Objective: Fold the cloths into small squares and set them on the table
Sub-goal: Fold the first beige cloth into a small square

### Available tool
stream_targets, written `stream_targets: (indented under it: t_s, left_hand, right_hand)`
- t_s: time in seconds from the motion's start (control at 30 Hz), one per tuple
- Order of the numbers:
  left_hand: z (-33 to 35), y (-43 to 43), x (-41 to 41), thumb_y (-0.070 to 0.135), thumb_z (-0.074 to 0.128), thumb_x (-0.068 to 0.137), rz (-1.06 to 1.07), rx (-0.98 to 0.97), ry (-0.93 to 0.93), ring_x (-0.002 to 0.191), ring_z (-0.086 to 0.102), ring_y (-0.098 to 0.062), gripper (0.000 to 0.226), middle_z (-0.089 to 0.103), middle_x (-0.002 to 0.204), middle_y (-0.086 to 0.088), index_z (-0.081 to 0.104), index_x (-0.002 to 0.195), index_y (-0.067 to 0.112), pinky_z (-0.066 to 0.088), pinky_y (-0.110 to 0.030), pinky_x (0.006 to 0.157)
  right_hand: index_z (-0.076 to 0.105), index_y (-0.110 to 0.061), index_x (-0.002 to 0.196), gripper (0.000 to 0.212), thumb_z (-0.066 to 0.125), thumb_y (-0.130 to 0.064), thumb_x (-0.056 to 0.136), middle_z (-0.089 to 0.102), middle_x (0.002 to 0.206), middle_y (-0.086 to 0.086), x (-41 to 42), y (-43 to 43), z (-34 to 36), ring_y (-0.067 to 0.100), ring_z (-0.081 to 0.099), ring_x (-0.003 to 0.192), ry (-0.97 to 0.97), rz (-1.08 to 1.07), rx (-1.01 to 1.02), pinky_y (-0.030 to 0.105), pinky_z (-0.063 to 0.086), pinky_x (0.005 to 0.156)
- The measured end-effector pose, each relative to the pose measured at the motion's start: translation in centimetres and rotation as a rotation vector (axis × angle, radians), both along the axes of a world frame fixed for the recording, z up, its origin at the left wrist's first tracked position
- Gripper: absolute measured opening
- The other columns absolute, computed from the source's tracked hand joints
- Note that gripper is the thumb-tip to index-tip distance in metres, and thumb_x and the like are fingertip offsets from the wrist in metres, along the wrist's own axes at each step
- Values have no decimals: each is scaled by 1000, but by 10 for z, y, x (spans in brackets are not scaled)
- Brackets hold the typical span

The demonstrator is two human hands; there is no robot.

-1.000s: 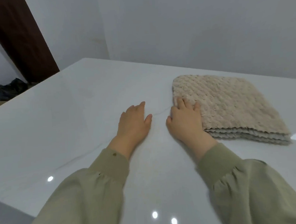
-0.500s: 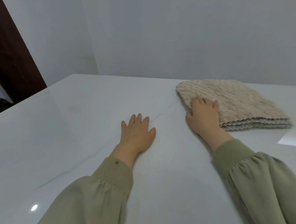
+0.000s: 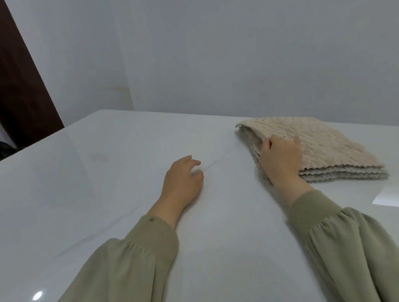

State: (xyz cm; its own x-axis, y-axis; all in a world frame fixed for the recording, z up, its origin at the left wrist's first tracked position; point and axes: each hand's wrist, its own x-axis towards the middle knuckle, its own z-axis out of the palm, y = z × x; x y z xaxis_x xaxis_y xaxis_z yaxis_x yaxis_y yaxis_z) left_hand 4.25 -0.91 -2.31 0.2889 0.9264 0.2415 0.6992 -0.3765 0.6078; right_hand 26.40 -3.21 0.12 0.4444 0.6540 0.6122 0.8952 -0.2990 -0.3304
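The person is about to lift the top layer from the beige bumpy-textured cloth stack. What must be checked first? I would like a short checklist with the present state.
1. Right hand grips the beige bumpy-textured cloth stack at its left edge: ok, the top layer is raised there.
2. Only one layer is taken: cannot tell, the hand hides this.
3. Left hand is free to help: ok, it holds nothing.
4. Lower layers lie flat and aligned: ok along the near edge.
5. Bare glossy white table for unfolding: ok, left of the stack.
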Motion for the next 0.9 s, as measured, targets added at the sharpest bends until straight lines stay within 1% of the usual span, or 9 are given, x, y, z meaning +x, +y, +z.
stream_targets:
  t_s: [0.03,0.13,0.2,0.3,0.43,0.57,0.63,0.8,0.9]
  left_hand:
    - [2,-2,-3,20,45,96,45,15,-161,138,29,-12,35,38,147,3,53,130,21,19,-25,112]
    - [9,-11,-18,9,42,94,248,95,-536,127,42,-10,34,50,135,4,56,124,18,29,-18,102]
    - [14,-14,-31,5,39,93,370,121,-707,118,46,-7,36,53,128,4,56,122,18,32,-17,95]
    - [17,-17,-48,7,37,95,444,108,-803,115,46,-4,36,53,127,5,55,124,18,32,-17,94]
    - [20,-27,-49,19,41,97,283,157,-568,124,43,-11,32,52,130,4,54,127,21,30,-23,103]
    - [16,-40,-27,53,47,90,-152,36,181,139,27,-16,59,35,149,5,35,143,29,18,-40,115]
    - [12,-42,-20,63,42,87,-226,-29,484,144,12,-16,67,19,156,6,25,146,35,7,-50,117]
    - [11,-21,-21,45,27,99,-23,-67,503,145,10,-18,46,18,157,8,30,144,36,6,-56,115]
    - [9,-13,-14,37,24,100,200,-8,555,136,28,-24,41,41,144,2,46,135,30,15,-59,111]
  right_hand:
    - [57,-5,68,36,36,-14,95,56,55,8,-6,0,5,28,46,50,-95,16,94,44,34,103]
    - [68,-4,80,31,43,-15,95,72,82,12,-46,-6,10,23,62,70,-245,360,394,42,29,108]
    - [70,-5,93,33,42,-23,94,69,110,12,-80,-18,4,22,63,100,-266,652,279,39,26,109]
    - [61,-11,120,57,23,-42,92,49,140,7,-100,-40,-10,20,41,133,-121,679,-61,40,12,113]
    - [57,-10,124,52,24,-34,91,47,142,8,-87,-51,-17,21,35,136,-8,497,-78,47,13,117]
    - [54,-10,124,48,26,-30,91,51,135,8,-81,-49,-24,24,39,131,-40,366,-205,54,21,110]
    - [52,-10,126,46,27,-29,93,49,137,7,-77,-48,-24,24,36,133,-58,347,-217,55,20,110]
    - [38,-15,140,52,19,-34,96,21,155,7,-63,-38,-20,26,10,145,-163,285,-363,57,4,112]
    - [20,-22,148,51,18,-39,100,2,159,3,-42,-29,-22,25,-6,146,-209,229,-513,58,-6,112]
